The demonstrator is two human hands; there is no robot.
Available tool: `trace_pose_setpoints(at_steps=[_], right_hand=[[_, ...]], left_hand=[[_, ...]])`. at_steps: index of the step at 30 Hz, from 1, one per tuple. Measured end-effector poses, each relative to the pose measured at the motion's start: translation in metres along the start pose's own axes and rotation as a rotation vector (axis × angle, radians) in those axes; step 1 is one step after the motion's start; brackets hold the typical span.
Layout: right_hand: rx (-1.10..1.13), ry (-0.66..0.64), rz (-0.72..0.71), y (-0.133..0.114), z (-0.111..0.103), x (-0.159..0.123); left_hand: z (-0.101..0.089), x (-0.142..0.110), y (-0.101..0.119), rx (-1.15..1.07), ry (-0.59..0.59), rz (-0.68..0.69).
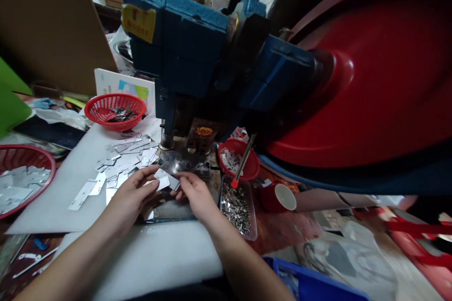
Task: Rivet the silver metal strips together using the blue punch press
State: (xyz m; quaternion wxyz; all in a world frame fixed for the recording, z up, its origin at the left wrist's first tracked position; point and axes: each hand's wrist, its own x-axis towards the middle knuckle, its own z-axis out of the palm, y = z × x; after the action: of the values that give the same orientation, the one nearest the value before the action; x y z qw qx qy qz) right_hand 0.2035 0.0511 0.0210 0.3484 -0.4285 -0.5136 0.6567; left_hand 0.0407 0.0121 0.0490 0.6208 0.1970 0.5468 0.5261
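Note:
My left hand (132, 193) and my right hand (196, 193) meet in front of the blue press (190, 51). Both pinch small flat metal plates (166, 179) between thumb and fingers, the pieces overlapping between the two hands. They hover just above the shiny die plate (183, 162) at the foot of the press. A loose pile of similar metal strips (122, 162) lies on the white sheet to the left of my left hand. A clear tray of tiny metal bits (236, 204) sits right beside my right hand.
A large red flywheel (370, 70) fills the right side. A red basket (115, 110) stands at the back left, another red basket of plates (21, 178) at the far left, a small red bowl (236, 157) by the press. A red cup (280, 197) and blue bin (310, 282) sit to the right.

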Motion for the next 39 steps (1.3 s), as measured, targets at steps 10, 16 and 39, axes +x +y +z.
trace_pose_setpoints(at_steps=[10, 16, 39], right_hand=[[0.222, 0.065, 0.11, 0.003, 0.0, -0.002], [0.179, 0.168, 0.11, 0.004, -0.003, -0.002], [-0.384, 0.089, -0.293, -0.003, -0.009, -0.042]], left_hand=[[-0.005, 0.004, -0.013, -0.02, -0.012, -0.001], [-0.003, 0.001, -0.013, -0.03, -0.04, -0.028], [-0.004, -0.012, -0.004, -0.207, -0.055, -0.136]])
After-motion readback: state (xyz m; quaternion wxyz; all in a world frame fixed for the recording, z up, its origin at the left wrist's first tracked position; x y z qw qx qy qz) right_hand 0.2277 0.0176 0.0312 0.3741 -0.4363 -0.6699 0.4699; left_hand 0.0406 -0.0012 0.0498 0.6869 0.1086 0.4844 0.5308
